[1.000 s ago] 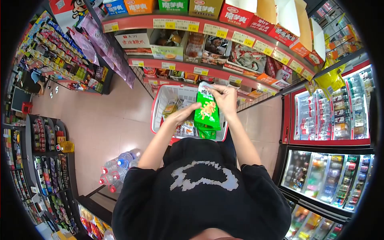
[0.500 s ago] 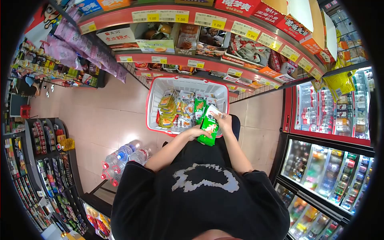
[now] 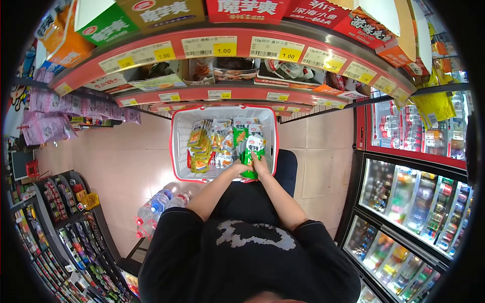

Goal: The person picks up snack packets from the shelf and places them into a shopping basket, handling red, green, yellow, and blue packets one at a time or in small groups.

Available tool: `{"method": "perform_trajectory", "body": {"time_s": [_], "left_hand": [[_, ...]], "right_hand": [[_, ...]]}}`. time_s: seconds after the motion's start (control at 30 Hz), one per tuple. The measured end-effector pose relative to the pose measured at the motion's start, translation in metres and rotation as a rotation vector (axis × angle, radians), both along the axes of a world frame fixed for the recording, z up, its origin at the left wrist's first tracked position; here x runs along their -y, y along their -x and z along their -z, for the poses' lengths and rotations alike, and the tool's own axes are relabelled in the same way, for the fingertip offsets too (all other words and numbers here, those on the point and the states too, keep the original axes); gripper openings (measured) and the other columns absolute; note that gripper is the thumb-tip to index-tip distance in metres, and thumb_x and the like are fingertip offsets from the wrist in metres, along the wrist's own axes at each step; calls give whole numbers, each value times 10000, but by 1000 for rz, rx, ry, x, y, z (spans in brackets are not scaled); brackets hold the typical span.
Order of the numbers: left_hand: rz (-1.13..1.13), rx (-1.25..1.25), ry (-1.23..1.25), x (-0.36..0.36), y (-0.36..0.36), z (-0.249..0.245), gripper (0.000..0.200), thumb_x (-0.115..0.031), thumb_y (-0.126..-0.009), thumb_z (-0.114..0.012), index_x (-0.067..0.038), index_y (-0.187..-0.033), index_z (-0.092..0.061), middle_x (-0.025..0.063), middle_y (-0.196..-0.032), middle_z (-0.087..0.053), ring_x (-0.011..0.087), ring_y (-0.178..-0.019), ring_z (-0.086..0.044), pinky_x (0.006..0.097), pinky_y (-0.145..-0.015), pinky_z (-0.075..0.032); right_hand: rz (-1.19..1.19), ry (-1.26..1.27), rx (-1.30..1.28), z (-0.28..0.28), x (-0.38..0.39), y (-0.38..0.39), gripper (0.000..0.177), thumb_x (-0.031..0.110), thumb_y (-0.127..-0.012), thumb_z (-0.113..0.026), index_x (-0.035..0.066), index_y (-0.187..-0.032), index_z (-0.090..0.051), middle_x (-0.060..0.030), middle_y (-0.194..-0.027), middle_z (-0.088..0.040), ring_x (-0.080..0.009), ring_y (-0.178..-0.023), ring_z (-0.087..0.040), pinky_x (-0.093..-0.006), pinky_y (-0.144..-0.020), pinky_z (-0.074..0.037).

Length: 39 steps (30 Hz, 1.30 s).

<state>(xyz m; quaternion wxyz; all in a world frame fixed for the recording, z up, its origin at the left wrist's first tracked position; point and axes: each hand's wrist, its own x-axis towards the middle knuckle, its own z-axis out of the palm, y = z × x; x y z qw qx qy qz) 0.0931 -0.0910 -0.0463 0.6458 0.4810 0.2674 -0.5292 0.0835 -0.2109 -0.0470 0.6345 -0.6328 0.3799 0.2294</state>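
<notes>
A green-and-white snack packet [image 3: 256,144], apparently on top of others, is between my two hands at the right front of a white basket [image 3: 180,162] with a red rim. My left hand [image 3: 237,168] is closed on its lower left side. On the lower right side my right hand [image 3: 260,165] grips it, thumb over the front. Inside the basket, gold packets [image 3: 200,145] lie in a row at the left, white-and-orange packets [image 3: 223,139] fill the middle, and another green packet [image 3: 240,135] lies at the right. My fingers are partly hidden behind the held packet.
Shelves with price labels [image 3: 209,46] and snack boxes [image 3: 247,9] rise just beyond the basket. Large water bottles [image 3: 157,203] stand on the floor at left. A dark stool seat [image 3: 288,171] is at right, with drink fridges [image 3: 399,189] farther over.
The view has shifted, showing more of the upper shelf. Both hands have drawn closer together, and the green packet, tilted before, now stands straighter over the basket's right front.
</notes>
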Motion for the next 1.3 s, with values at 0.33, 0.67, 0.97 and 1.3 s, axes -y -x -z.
{"method": "perform_trajectory", "body": {"time_s": [0.33, 0.67, 0.97, 1.3], "left_hand": [[93, 241, -312, 19, 1, 37, 789, -105, -616, -739, -151, -1273, -306, 110, -1200, -437, 305, -1082, -474, 493, -846, -449], [574, 702, -767, -27, 27, 52, 884, -295, -607, -699, -83, -1327, -231, 181, -1361, -222, 336, -1209, -325, 407, -990, -327], [659, 897, -765, -102, 58, 5, 425, -255, -715, -607, -20, -1061, -535, 196, -1066, -540, 338, -1060, -475, 419, -888, -390], [300, 1083, -1071, -133, 93, -46, 606, -189, -687, -624, -20, -1215, -380, 232, -1319, -268, 406, -1227, -261, 473, -1016, -238]], "right_hand": [[-50, 125, -108, 11, 17, 0, 393, 168, -781, -614, -1, -1115, -493, -134, -1018, -581, -224, -926, -563, -339, -805, -432], [-583, 534, 232, -12, 26, 31, 497, 201, -712, -646, -21, -1135, -507, -240, -1209, -426, -360, -1112, -440, -386, -924, -385], [-801, 554, 394, -50, 36, 46, 406, 170, -725, -615, -19, -1077, -545, -227, -1052, -531, -360, -1007, -509, -387, -880, -413], [-1079, 567, 278, -43, 40, 37, 440, 233, -720, -606, 13, -1097, -548, -233, -1008, -581, -339, -974, -558, -394, -861, -431]]}}
